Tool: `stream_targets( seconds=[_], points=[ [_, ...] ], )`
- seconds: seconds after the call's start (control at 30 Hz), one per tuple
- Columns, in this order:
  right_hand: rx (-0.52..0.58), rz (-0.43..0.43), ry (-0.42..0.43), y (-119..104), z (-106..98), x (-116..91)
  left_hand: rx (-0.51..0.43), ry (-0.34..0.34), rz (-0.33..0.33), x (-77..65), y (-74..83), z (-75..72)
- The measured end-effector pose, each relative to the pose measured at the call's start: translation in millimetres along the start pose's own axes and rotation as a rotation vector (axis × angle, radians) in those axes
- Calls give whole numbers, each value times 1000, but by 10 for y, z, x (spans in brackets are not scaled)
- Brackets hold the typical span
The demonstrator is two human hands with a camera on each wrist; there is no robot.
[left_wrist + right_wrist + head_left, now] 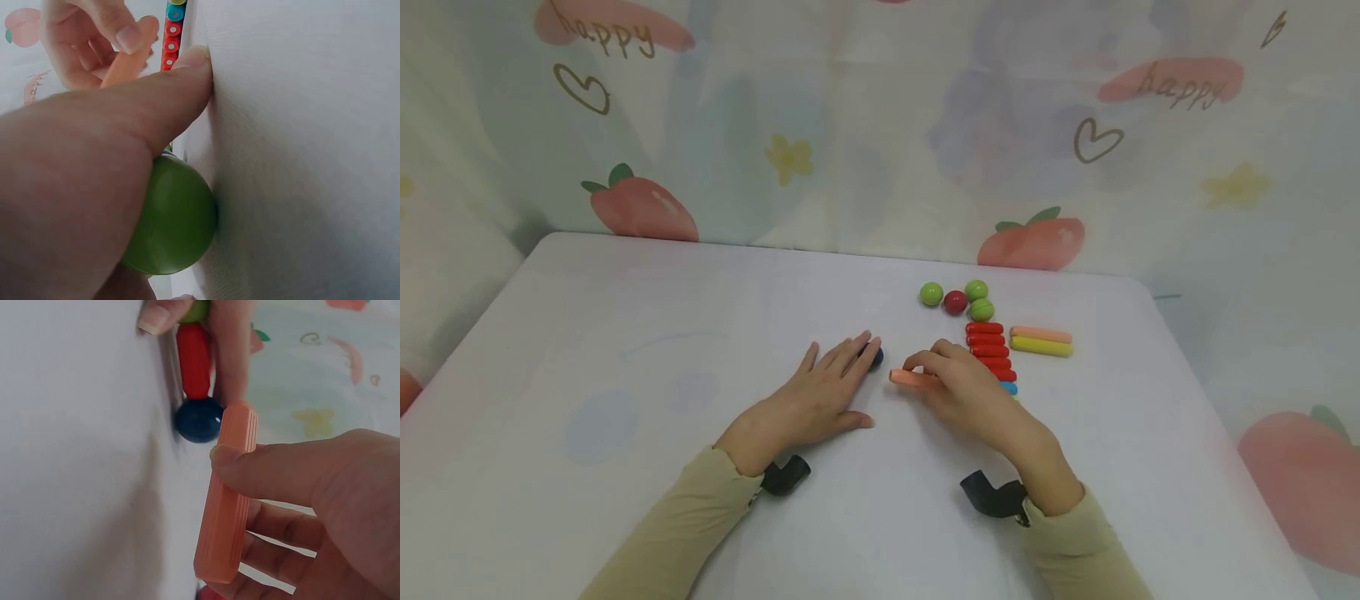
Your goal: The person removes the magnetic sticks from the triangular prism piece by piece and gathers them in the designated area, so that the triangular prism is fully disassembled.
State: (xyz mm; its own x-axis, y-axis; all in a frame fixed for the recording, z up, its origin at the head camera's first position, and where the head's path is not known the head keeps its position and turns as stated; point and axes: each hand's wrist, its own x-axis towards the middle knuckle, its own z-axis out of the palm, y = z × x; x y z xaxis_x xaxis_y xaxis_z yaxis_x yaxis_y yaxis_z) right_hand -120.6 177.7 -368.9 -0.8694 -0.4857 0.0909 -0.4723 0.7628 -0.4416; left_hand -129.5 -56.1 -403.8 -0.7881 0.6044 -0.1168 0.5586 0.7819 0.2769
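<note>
My left hand (820, 400) lies palm down over a joined piece, with its fingers straight. Under it, a green ball (178, 219) shows in the left wrist view. From the right wrist view, a red stick (194, 359) runs between that green ball and a dark blue ball (197, 420). Just to the right, my right hand (970, 392) pinches a ridged orange stick (222, 525) between thumb and fingers. The orange stick's free end points toward the dark blue ball; in the head view a gap separates them.
Beyond my right hand lie several red sticks (988, 340) in a row, with a blue stick (1009, 388) partly hidden. A yellow stick (1041, 346) and another orange stick (1041, 333) lie farther right. Green balls (932, 293) and a dark red ball (956, 302) sit behind.
</note>
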Motion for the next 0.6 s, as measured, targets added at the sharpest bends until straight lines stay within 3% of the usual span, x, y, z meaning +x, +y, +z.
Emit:
stream_targets(
  seconds=[0.4, 0.6],
  points=[
    [-21, 151, 24, 294, -328, -153, 2, 10, -13, 11, 41, 10],
    [-51, 165, 86, 432, -449, -204, 12, 38, -11, -6, 33, -16]
  ],
)
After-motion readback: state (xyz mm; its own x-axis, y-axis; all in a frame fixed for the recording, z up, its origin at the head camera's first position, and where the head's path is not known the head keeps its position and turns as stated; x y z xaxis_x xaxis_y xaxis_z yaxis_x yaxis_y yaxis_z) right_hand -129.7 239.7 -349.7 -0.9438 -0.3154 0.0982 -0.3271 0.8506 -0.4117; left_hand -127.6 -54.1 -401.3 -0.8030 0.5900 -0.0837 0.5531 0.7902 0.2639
